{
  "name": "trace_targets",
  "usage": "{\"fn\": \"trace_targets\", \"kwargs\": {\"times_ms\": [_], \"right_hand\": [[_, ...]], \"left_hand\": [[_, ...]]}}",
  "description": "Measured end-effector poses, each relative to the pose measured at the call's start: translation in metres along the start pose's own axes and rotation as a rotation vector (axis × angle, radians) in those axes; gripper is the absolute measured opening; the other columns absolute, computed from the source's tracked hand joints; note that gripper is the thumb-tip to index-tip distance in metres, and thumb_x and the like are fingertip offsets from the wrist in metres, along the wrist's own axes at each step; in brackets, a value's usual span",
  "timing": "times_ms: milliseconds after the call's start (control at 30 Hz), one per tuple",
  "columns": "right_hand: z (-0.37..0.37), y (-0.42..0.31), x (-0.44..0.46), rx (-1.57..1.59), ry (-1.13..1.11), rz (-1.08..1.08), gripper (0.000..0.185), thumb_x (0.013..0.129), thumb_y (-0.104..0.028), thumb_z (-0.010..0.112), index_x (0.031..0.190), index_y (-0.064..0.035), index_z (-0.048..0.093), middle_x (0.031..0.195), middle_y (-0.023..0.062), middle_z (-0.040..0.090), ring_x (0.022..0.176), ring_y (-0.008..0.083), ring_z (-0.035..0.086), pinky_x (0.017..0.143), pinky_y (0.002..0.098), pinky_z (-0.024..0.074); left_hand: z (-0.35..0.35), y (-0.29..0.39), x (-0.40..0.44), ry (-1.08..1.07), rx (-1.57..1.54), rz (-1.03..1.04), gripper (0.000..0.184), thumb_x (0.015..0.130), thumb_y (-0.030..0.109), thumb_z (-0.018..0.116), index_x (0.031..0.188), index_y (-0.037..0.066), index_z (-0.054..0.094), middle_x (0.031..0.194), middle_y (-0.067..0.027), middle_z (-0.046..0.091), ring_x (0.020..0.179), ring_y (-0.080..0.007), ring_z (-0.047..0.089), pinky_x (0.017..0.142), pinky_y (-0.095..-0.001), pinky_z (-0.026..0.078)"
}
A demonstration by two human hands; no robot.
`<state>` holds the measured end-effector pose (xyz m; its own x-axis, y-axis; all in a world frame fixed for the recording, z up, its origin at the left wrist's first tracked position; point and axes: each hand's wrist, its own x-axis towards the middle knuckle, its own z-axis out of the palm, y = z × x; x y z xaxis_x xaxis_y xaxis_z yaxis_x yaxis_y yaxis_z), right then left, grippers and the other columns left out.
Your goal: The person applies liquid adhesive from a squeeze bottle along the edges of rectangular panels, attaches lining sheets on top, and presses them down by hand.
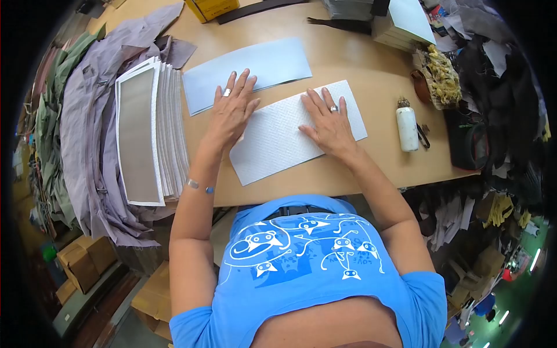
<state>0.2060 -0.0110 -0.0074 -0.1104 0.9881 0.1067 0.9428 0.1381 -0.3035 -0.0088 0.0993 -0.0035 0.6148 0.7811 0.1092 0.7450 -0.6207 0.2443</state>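
A white textured rectangular sheet (284, 139) lies slightly slanted on the table in front of me. My right hand (331, 120) rests on its upper right part, fingers spread, a ring on one finger. Behind it lies a pale blue smooth sheet (249, 62), apparently more than one layer thick at its lower edge. My left hand (233, 107) reaches over the near edge of the blue sheet, fingers stretched out. Its thumb side is by the left end of the white sheet. Neither hand grasps anything.
To the left stands a stack of white-edged panels with a grey top (139, 133), beside heaped mauve fabric (87, 116). A white bottle (407, 127) stands right on the wooden table (377, 168). A yellow box (212, 8) and a white block stack (403, 26) sit at the back.
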Motion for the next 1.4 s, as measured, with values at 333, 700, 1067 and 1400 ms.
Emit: {"fn": "trace_targets", "kwargs": {"times_ms": [333, 700, 1067, 1400], "right_hand": [[0.025, 0.002, -0.008, -0.057, 0.134, 0.144, 0.067, 0.084, -0.045, 0.051, 0.139, -0.0131, 0.03, 0.144, 0.0086, 0.026, 0.133, 0.0325, 0.022, 0.104, 0.0609, 0.0129], [0.023, 0.005, -0.011, -0.039, 0.174, 0.113, 0.068, 0.083, -0.043, 0.054, 0.138, -0.0108, 0.03, 0.142, 0.011, 0.03, 0.132, 0.0324, 0.026, 0.104, 0.0587, 0.0181], [-0.048, 0.059, -0.062, 0.045, 0.574, 0.275, 0.056, 0.074, -0.011, 0.066, 0.127, -0.0063, 0.046, 0.121, 0.0117, 0.053, 0.111, 0.0304, 0.049, 0.093, 0.0409, 0.0375], [-0.006, -0.021, 0.033, 0.205, 0.43, -0.322, 0.041, 0.074, -0.005, 0.061, 0.114, -0.0084, 0.049, 0.118, 0.0076, 0.055, 0.112, 0.023, 0.051, 0.097, 0.0402, 0.0351]], "left_hand": [[-0.009, -0.014, 0.046, 0.093, 0.076, 0.241, 0.033, 0.079, 0.027, 0.063, 0.105, 0.008, 0.054, 0.109, -0.0066, 0.059, 0.096, -0.0245, 0.058, 0.079, -0.0329, 0.049], [-0.024, -0.015, 0.051, -0.07, -0.014, 0.182, 0.033, 0.085, 0.012, 0.054, 0.117, 0.007, 0.049, 0.089, -0.0133, 0.064, 0.078, -0.0305, 0.062, 0.074, -0.0385, 0.05], [-0.013, -0.033, 0.058, 0.073, -0.341, -0.002, 0.029, 0.087, 0.023, 0.051, 0.112, 0.011, 0.058, 0.093, -0.0157, 0.065, 0.093, -0.0323, 0.058, 0.081, -0.0377, 0.045], [-0.009, -0.029, 0.075, 0.002, -0.298, -0.189, 0.029, 0.086, 0.031, 0.053, 0.102, 0.011, 0.064, 0.097, -0.0123, 0.064, 0.092, -0.0316, 0.058, 0.08, -0.0362, 0.044]]}}
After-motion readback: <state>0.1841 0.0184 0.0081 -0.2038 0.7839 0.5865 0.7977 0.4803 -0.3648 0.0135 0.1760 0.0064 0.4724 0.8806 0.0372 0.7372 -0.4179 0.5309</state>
